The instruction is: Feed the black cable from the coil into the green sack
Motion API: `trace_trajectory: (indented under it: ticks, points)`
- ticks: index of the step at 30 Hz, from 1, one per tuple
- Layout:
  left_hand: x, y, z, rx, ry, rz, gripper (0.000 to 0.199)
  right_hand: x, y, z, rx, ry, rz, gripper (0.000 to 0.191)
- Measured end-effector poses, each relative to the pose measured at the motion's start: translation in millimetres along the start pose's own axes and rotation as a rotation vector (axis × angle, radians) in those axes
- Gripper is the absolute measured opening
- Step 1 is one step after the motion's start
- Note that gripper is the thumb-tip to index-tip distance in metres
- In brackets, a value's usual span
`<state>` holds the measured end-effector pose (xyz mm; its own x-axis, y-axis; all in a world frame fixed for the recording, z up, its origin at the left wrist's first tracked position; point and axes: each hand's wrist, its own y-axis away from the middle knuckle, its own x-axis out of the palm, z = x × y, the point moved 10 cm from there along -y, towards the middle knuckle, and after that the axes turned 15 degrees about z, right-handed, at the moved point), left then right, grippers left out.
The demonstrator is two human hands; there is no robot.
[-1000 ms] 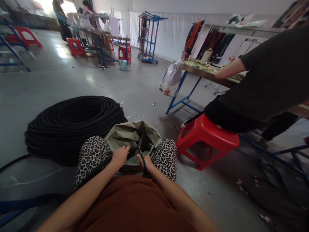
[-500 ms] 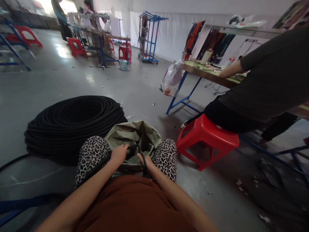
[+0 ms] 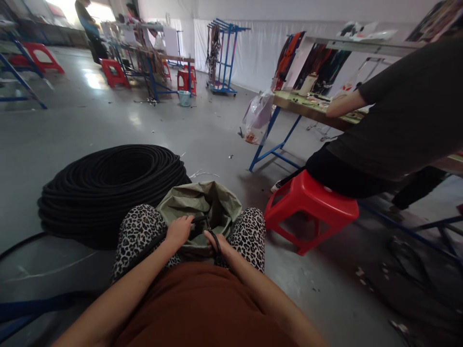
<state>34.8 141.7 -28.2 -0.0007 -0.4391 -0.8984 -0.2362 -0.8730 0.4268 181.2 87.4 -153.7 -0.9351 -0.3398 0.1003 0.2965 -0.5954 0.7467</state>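
Note:
My left hand (image 3: 180, 230) is closed around a thick black cord (image 3: 198, 220), whose short end sticks out to the right past my fingers. The rest of the cord runs back over my left thigh. My right hand (image 3: 218, 242) is closed on scissors with black loop handles (image 3: 216, 239). Their narrow metal blades (image 3: 208, 223) are at the cord's end; whether they touch it I cannot tell. Both hands are over an open olive-green sack (image 3: 226, 198) between my knees. Dark contents inside it are hard to make out.
A big coil of black cord (image 3: 72, 202) lies on the floor at my left. To my right a co-worker (image 3: 408, 115) sits on a red stool (image 3: 307, 202) at a workbench (image 3: 300, 103). A plastic bag (image 3: 257, 118) hangs from the bench end.
The scissors' blades have shifted slightly left toward the cord's end, with a small turn of my right hand. My left hand keeps its place on the cord.

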Motion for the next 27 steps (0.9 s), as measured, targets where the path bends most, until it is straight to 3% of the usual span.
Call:
trace_trajectory:
  ticks: [27]
  points:
    - [1.9,1.1,-0.9,0.016,-0.025,-0.024,0.037,-0.4,-8.2,-1.8,-0.019,0.026,0.01,0.044]
